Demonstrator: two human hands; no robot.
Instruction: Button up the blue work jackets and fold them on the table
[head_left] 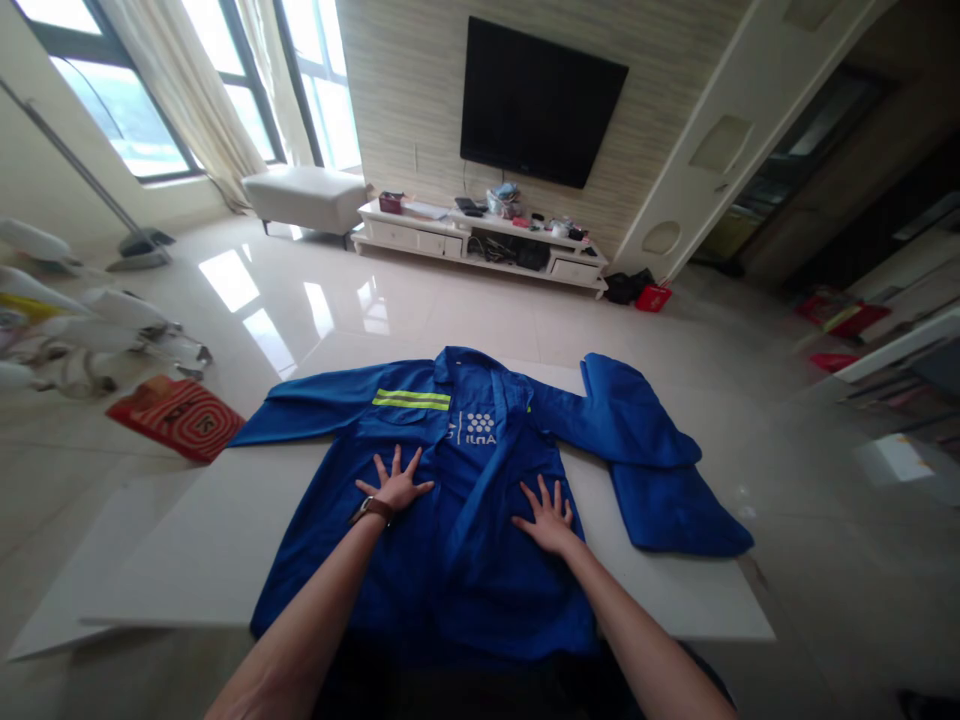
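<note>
A blue work jacket (487, 520) lies spread on a white table (180, 560), its front parted and its collar at the far side. A yellow-and-grey reflective stripe (411, 400) crosses the left chest, and white printing shows inside the back. My left hand (396, 488), with a brown-strapped watch (373, 510) at the wrist, presses flat on the left front panel, fingers spread. On the right front panel rests my right hand (547, 515), also with fingers apart. The jacket's left-hand sleeve reaches out past the table edge. Folded blue cloth (667, 490) lies at the right, against the other sleeve.
A red patterned bag (180, 415) is beyond the table's left edge, near white-covered objects. Across the shiny floor stand a white bench (304, 195) and a low TV cabinet (409, 235) with clutter on top. A television (536, 105) hangs above it.
</note>
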